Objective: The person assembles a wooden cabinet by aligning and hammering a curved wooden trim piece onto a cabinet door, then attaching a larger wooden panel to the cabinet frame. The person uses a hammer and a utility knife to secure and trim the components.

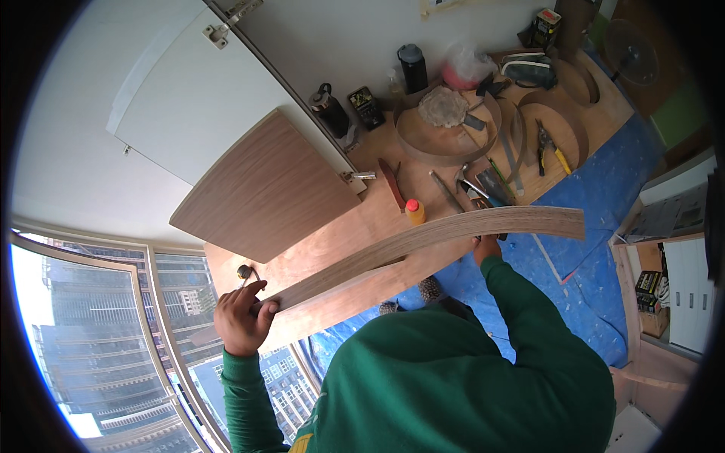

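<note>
A long wood-grain board [423,238] spans the front of the worktop, its edge turned up toward me. Around its left end, my left hand [245,317] is closed, thumb on the near side. My right hand [487,248] grips the board nearer its right end; the board hides part of the fingers. By the left hand lies a small tape measure [244,272]. Just beyond the board stands a yellow bottle with a red cap [414,213]. A claw hammer [470,183] and other hand tools lie past my right hand.
On the plywood worktop [302,325], a wood-grain panel [268,189] rests by a white cabinet door [174,98]. Coiled edging strips [449,158], yellow-handled snips [555,151] and dark bottles [412,69] sit farther back. Blue sheeting [596,264] covers the floor; windows [91,325] are left.
</note>
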{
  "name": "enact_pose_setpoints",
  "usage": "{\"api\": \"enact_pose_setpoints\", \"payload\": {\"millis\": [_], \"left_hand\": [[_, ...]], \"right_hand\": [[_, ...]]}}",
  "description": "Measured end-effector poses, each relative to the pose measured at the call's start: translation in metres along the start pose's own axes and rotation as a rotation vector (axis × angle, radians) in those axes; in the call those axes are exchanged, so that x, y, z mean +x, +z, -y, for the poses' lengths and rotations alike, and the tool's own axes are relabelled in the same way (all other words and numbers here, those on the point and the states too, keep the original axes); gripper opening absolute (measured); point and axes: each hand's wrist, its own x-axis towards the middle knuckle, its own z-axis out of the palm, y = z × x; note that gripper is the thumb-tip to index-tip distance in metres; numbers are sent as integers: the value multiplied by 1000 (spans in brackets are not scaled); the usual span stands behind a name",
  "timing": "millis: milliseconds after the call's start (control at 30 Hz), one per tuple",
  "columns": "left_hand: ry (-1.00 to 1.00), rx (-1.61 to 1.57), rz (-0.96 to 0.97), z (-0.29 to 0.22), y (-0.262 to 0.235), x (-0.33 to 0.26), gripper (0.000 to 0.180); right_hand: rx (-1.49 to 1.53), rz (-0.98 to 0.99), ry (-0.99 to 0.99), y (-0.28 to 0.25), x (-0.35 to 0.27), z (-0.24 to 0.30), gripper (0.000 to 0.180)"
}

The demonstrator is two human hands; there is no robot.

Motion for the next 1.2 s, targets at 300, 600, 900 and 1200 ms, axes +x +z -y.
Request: {"api": "enact_pose_setpoints", "payload": {"millis": [300,600,900,1200], "left_hand": [[-5,8,-2,-3,-1,-2,58],[8,-1,-21,-2,0,-2,54],[-11,-9,10,-3,-4,-3,57],[13,5,-12,-4,-5,-4,49]], "right_hand": [[86,-46,72,31,28,-25,48],[-99,-37,-29,40,43,-28,39],[-175,-141,-246,-50,27,7,49],[-500,-86,54,-89,98,-34,33]]}}
